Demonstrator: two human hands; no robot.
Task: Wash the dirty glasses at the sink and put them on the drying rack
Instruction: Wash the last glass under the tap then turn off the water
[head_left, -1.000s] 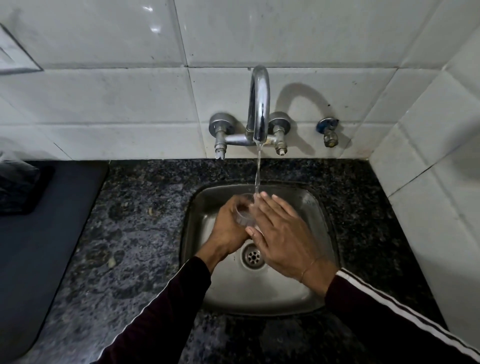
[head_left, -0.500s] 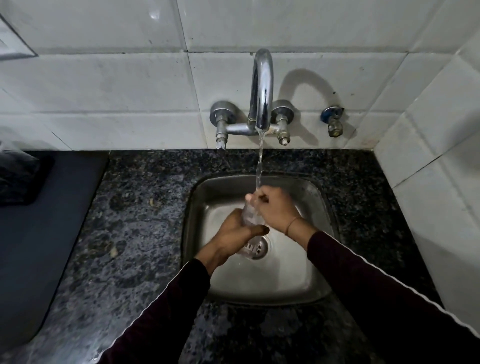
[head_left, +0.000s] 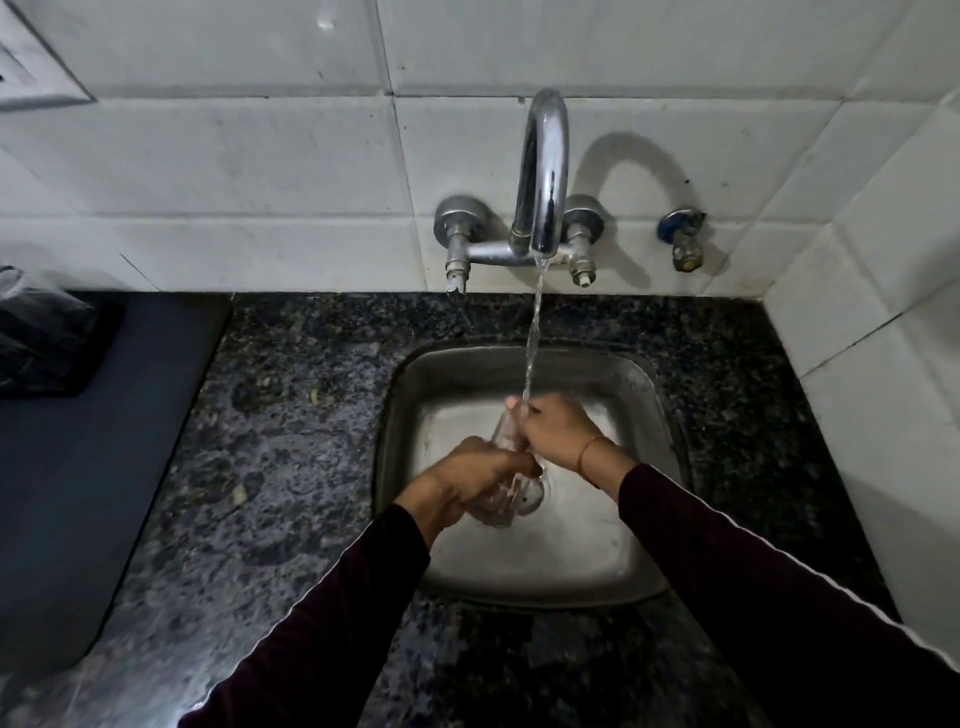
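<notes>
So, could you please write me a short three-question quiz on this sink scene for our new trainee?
1. True or false: water is running from the tap onto the glass.
2. Which hand grips the lower part of the glass? A) left hand B) right hand C) neither
3. Fill in: the glass is held over the ____, above its drain.

Key: 1 true; 2 A; 3 sink.

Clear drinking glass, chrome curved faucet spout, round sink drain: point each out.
Clear drinking glass (head_left: 501, 501): head view, lower body below left hand.
Chrome curved faucet spout (head_left: 545, 171): head view, front of the arch.
Round sink drain (head_left: 535, 499): head view, visible rim.
</notes>
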